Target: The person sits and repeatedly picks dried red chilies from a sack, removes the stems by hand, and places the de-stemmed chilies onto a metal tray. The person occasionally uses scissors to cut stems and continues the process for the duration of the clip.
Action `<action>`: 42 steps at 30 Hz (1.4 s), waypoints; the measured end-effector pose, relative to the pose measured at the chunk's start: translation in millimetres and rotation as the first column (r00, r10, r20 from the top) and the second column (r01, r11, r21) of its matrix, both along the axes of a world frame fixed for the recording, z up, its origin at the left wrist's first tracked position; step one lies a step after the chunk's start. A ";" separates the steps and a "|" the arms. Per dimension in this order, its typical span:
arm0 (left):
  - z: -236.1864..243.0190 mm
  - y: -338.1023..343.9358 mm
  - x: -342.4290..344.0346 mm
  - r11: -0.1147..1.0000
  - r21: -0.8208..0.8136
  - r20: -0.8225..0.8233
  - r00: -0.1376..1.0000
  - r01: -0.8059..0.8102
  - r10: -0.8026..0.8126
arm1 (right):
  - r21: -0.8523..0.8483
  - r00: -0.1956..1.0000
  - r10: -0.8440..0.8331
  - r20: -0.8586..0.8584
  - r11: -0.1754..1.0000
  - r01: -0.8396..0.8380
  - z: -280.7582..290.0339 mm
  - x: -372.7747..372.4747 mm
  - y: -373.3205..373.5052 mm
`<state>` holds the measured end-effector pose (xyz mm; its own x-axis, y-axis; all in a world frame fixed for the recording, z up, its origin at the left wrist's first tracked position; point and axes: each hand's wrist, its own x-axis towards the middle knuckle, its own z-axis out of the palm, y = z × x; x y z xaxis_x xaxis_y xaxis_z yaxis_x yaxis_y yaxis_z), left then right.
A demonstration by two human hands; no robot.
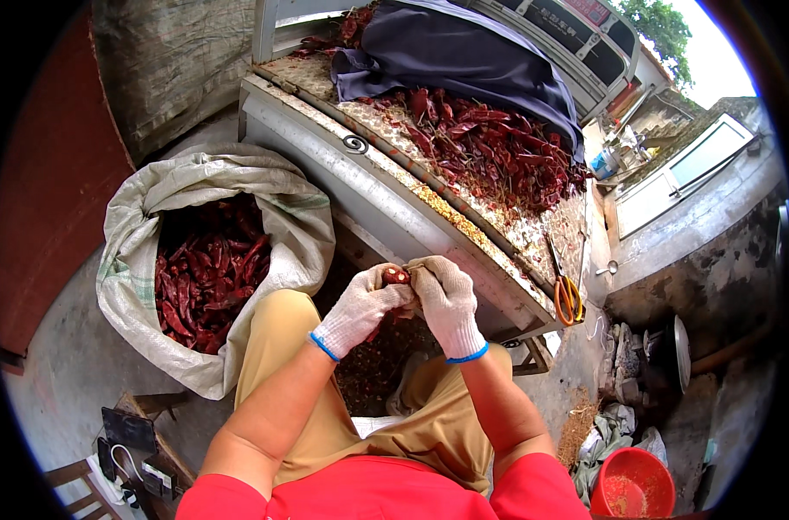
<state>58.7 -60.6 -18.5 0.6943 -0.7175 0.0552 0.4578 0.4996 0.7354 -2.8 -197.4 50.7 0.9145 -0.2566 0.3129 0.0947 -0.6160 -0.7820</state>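
Observation:
My left hand (pixel 366 305) wears a white knit glove with a blue cuff and is closed around a dried red chilli (pixel 395 276), whose pale cut or broken end shows. My right hand (pixel 443 303), gloved alike, touches it from the right, fingers pinched on something small at the chilli's end that I cannot make out. Both hands are above my lap. An open white woven sack (pixel 126 269) full of red chillies stands at my left. A pile of dried chillies (pixel 490 152) lies on the metal bed ahead, with orange-handled scissors (pixel 568 299) at its near right corner.
A dark cloth (pixel 446 52) partly covers the pile. A red basin (pixel 630 481) and metal pot (pixel 676 355) are on the right. A wooden chair (pixel 74 490) with dark devices is at lower left. A white door (pixel 680 173) stands at the back right.

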 end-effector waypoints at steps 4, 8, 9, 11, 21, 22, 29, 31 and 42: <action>-0.7 2.3 -1.3 0.996 0.073 0.015 0.998 -0.054 0.053 | 0.598 0.952 -0.001 -0.306 0.778 0.193 1.5 3.7 4.7; -3.3 3.1 -0.3 0.998 0.055 0.039 0.998 -0.041 0.039 | 0.729 0.919 0.078 -0.386 0.637 0.252 6.6 3.8 3.6; -3.6 2.5 -0.2 0.998 0.047 0.040 0.999 -0.031 0.029 | 0.773 0.926 0.097 -0.365 0.586 0.243 1.3 4.1 0.5; -4.6 1.8 0.4 0.999 0.032 0.051 0.999 -0.010 0.009 | 0.828 0.929 0.136 -0.345 0.509 0.233 -4.3 3.7 -3.6; -2.0 -2.3 -1.3 0.999 -0.018 -0.018 0.999 -0.036 0.036 | 0.788 0.909 0.211 -0.360 0.590 0.175 -11.2 -3.2 -31.6; -2.6 -3.3 0.5 0.997 -0.047 -0.056 0.997 -0.054 0.052 | 0.616 0.911 0.131 -0.391 0.773 0.153 -5.5 -4.9 -34.3; -2.9 -0.3 2.0 0.998 -0.023 -0.085 0.995 -0.059 0.057 | -0.532 0.868 -0.160 -0.470 0.836 -0.135 29.8 -6.2 -66.6; 5.9 1.2 2.1 0.998 -0.019 -0.086 0.995 -0.059 0.057 | -0.561 0.878 -0.219 -0.426 0.825 -0.066 50.5 12.3 -76.6; -10.1 5.3 13.4 0.999 -0.037 -0.139 0.990 -0.013 0.008 | -0.756 0.903 -0.421 -0.083 0.617 0.218 73.6 174.5 -99.4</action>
